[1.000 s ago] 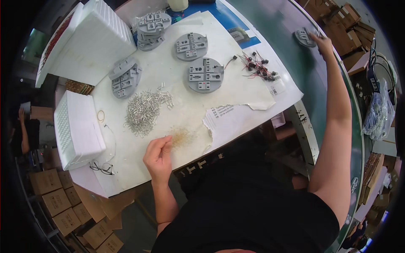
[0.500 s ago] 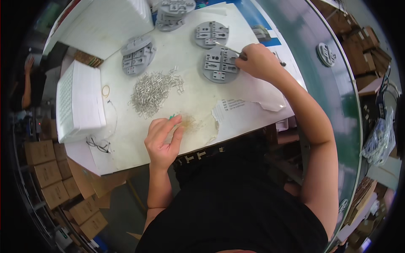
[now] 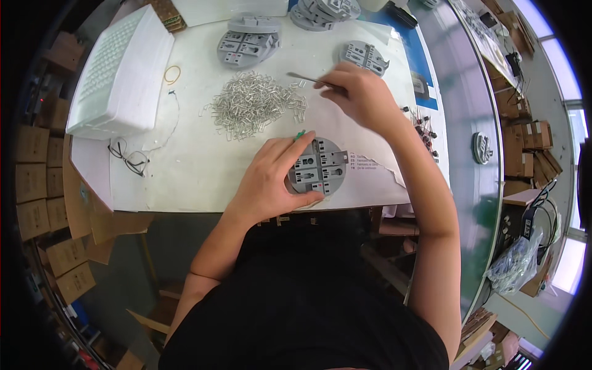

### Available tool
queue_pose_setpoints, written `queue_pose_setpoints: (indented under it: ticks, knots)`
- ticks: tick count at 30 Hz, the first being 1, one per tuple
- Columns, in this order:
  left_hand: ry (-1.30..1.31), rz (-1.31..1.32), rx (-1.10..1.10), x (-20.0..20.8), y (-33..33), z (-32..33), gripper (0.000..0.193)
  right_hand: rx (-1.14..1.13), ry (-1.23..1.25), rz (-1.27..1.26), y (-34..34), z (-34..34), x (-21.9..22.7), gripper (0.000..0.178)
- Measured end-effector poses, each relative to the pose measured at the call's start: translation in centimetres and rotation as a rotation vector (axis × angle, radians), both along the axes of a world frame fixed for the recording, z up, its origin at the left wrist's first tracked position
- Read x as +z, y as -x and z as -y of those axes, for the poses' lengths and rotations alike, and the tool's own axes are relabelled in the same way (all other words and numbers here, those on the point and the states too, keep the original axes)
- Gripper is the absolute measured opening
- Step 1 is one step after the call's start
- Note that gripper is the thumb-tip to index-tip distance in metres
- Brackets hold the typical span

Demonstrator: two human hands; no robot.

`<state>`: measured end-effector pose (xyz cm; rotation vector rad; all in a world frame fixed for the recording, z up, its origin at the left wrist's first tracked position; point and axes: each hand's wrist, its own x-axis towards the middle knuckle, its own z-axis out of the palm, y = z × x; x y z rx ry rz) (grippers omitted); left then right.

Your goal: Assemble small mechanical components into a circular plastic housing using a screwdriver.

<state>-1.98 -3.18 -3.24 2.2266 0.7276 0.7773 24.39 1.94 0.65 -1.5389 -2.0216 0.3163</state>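
Hands split the work: left hand [image 3: 271, 176] cups the grey round part [image 3: 317, 166] on the desk [image 3: 197, 166], right hand [image 3: 357, 92] pinches tweezers [image 3: 308, 79] beside the metal clip pile [image 3: 256, 105], with several rounds beyond them apparently unfilled.

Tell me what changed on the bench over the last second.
The right hand came back from the far right edge and now holds tweezers over the pile of metal clips. The left hand moved off the paper onto a round grey disc near the front edge. The white foam tray and glasses stayed put.
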Motion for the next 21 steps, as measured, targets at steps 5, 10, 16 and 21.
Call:
queue_pose_setpoints:
  ticks: [5, 10, 16, 21]
  knots:
    - [0.040, 0.050, 0.041, -0.5, 0.7, 0.5, 0.103, 0.209, 0.221, 0.217, 1.1, -6.2, -0.6, 0.010]
    - [0.075, 0.031, 0.023, 0.0, 0.6, 0.5, 0.100, 0.118, 0.320, 0.283, 0.9, -6.3, -1.6, 0.015]
    - [0.018, 0.028, 0.009, -0.4, 0.4, 0.3, 0.096, -0.066, 0.243, -0.027, 1.0, -3.1, -2.1, 0.016]
    - [-0.013, 0.057, 0.080, -0.6, -0.2, 0.7, 0.094, -0.284, 0.341, -0.333, 0.2, 1.1, -0.3, 0.019]
